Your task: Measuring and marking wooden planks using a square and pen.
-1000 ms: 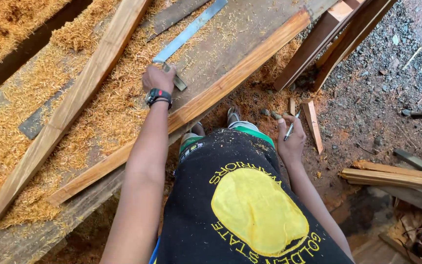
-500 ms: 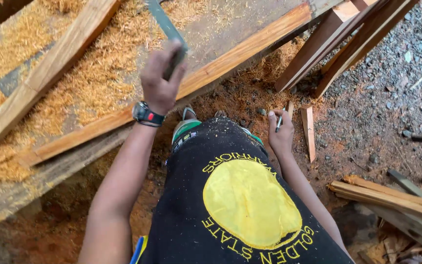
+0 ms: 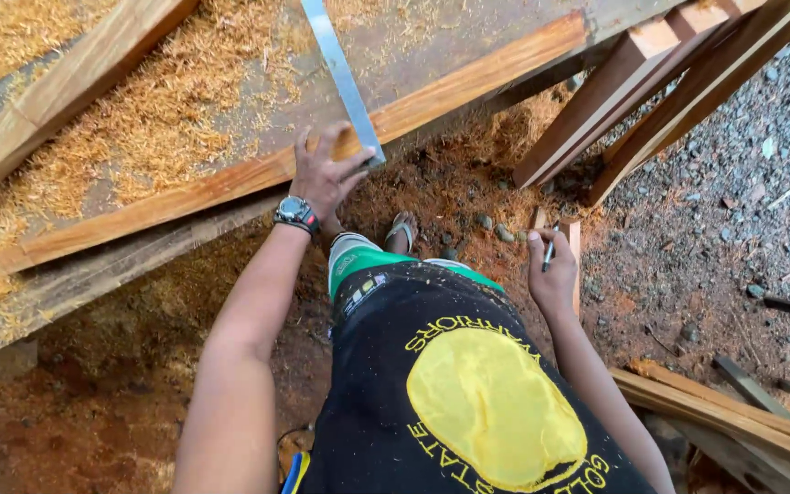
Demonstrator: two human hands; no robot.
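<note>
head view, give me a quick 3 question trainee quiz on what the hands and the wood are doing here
1. True or false: the left hand grips the near end of the metal square where it crosses the reddish plank.
2. What does the right hand hold? A) a hammer B) a pencil C) a saw
3. Fill in: the workbench is strewn with ____.

Key: 1 true. 2 B. 3 sawdust.
</note>
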